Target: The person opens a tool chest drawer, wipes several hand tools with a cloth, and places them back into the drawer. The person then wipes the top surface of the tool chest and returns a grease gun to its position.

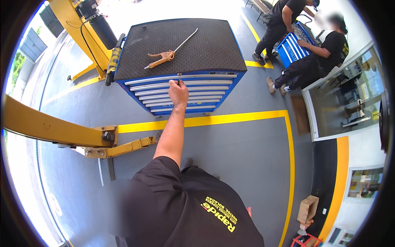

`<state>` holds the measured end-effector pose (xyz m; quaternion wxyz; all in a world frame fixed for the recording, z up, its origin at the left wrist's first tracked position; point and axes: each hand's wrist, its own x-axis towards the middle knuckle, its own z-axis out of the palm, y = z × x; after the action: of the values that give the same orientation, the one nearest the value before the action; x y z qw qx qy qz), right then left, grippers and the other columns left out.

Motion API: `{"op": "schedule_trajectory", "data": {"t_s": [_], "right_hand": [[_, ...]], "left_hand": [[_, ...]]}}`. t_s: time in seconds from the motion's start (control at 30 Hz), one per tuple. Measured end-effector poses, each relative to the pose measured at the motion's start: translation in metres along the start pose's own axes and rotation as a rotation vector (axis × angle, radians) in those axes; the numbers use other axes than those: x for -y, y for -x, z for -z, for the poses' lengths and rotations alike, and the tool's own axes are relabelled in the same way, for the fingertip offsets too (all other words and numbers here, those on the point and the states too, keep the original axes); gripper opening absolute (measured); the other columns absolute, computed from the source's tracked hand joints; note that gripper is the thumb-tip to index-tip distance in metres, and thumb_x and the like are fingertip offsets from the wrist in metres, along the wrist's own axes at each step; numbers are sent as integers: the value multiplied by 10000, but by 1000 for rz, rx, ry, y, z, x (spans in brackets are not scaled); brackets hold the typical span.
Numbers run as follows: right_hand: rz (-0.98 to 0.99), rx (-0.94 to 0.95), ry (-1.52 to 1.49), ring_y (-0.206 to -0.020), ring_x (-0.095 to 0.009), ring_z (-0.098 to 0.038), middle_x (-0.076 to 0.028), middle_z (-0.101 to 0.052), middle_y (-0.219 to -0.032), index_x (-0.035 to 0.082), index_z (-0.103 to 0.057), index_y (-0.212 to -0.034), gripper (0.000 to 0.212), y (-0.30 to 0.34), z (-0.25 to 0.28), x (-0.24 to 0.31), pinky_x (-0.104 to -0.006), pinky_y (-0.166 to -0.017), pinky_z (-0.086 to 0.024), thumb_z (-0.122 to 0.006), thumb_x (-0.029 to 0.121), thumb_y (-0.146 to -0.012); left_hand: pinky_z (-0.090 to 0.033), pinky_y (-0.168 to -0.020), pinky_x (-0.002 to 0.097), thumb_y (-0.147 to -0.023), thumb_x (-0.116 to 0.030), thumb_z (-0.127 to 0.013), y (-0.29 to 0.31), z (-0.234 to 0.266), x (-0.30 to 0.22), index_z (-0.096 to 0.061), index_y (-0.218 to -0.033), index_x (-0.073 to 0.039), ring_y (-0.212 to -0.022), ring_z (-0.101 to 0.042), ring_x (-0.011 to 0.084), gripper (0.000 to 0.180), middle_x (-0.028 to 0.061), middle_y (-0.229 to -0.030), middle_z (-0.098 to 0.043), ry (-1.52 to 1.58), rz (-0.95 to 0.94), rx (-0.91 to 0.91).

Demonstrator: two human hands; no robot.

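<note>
Black cloth covers my body, and beside it a sliver of my right hand (pixel 249 211) shows, too little to tell how far it is open or what it holds. Ahead, my left hand (pixel 178 94) is closed around a slim dark tool (pixel 179 81), its kind too small to tell. The tool juts forward from my fist, its long axis roughly in line with my forearm, its tip at the near top edge of the blue chest (pixel 218 99).

On the chest's black mat (pixel 210 53) lies an air gun (pixel 164 57), slanting, its thin nozzle pointing away and rightward, its handle toward the near left. Below, the silver-fronted drawers (pixel 210 82) look shut.

Grey floor (pixel 234 152) with yellow lines (pixel 234 118) spreads around; a yellow lift arm (pixel 45 125) reaches in from the left. At the lower right sits a cardboard box (pixel 307 209), contents unclear. Far right, two co-workers (pixel 329 51) stand at a blue cart (pixel 290 51) with small metal things inside.
</note>
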<state>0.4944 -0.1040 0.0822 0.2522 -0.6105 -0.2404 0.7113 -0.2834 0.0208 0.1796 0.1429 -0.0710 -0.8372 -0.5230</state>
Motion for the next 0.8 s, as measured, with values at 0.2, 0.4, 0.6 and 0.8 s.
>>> {"op": "schedule_trajectory", "data": {"t_s": [0.2, 0.4, 0.6, 0.8], "right_hand": [[-155, -75, -204, -754, -255, -668, -80, -689, -789, 74, -653, -865, 691, 13, -32, 16, -401, -731, -555, -343, 639, -1117], [-133, -79, -118, -753, -265, -666, -66, -672, -774, 118, -643, -858, 660, 24, -17, 13, -432, -730, -556, -347, 653, -1108], [-158, -109, -228, -741, -269, -653, -58, -659, -765, 122, -633, -849, 630, 41, -26, -1, -438, -719, -548, -394, 649, -1099], [-176, -106, -197, -748, -279, -658, -71, -654, -761, 115, -630, -853, 631, 55, -29, -24, -428, -711, -551, -403, 653, -1094]], "left_hand": [[-537, -717, 585, -978, -185, -708, -5, -11, 7, -589, -946, -37, -810, -711, 489, 193, 232, -839, -725, -58, -109, -19], [-552, -686, 548, -975, -189, -732, -18, -10, -5, -629, -943, -13, -795, -722, 474, 207, 238, -816, -734, -58, -24, 19], [-499, -631, 330, -1103, -530, -535, -12, -29, 24, -624, -1032, -57, -735, -693, 181, 487, 104, -936, -738, 704, 518, 374], [-469, -706, 338, -1102, -461, -563, -11, -27, 24, -575, -896, -156, -735, -622, 158, 368, 14, -752, -623, 1180, 801, 491]]}}
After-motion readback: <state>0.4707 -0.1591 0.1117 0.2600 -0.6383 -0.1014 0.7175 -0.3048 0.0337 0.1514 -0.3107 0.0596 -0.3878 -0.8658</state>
